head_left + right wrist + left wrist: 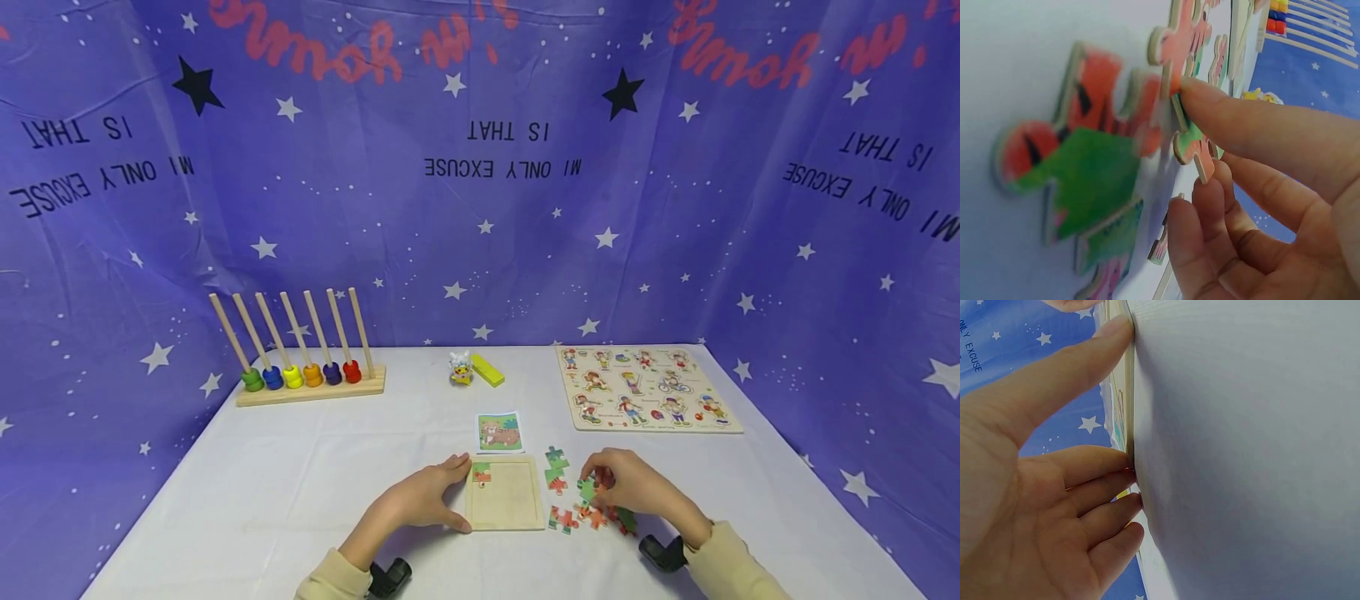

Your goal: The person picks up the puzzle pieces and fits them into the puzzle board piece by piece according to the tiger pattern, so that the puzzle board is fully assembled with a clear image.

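Note:
A square wooden puzzle tray (512,505) lies on the table with one orange-and-green piece (482,472) in its upper left corner. My left hand (422,497) rests along the tray's left edge, thumb near the lower corner and fingers near the upper one. In the left wrist view its fingertips (1124,461) touch the tray's side. Right of the tray, my right hand (637,483) pinches a green-and-orange jigsaw piece (1200,150) between thumb and fingers. Loose jigsaw pieces (561,519) lie around and below it, some partly hidden by the hand.
Above the tray lies a picture card (499,432) with an animal on it. Farther back are a small figurine (461,368), a yellow block (488,371), a peg stand with coloured beads (311,390) at left and a picture board (648,390) at right.

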`<state>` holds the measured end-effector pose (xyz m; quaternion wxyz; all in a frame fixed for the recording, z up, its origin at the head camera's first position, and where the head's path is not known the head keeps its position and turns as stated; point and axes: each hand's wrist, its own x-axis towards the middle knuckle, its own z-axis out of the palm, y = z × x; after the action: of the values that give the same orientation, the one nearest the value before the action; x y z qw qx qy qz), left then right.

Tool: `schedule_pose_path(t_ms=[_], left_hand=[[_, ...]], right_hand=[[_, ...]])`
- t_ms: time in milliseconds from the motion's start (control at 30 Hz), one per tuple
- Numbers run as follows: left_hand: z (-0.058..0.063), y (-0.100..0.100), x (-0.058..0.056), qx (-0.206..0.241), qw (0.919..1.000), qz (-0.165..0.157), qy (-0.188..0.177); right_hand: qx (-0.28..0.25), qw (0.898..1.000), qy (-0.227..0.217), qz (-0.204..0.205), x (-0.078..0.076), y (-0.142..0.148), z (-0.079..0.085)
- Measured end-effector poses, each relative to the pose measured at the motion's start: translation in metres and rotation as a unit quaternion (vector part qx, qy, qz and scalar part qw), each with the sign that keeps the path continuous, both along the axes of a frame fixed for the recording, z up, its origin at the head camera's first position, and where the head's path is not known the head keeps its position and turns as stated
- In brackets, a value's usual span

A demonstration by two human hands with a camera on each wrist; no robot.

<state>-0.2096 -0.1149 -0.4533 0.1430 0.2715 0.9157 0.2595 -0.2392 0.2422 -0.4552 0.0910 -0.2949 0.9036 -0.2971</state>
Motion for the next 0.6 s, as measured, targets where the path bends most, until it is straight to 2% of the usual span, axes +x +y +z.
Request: schedule_pose_path(t_ms=[433,600], left_hand=[[-0.0005,-0.0007,0.0005,0.003,1.0,0.002,-0.002],[-0.0004,-0.0006,0.0002,0.001,1.0,0.001,-0.002]], right_hand=[[-0.034,0.998,0.043,-0.004,-0.0075,0.002,0.0074],[-0.037,0.998,0.044,-0.009,-0.0068,-0.0023,0.0102]])
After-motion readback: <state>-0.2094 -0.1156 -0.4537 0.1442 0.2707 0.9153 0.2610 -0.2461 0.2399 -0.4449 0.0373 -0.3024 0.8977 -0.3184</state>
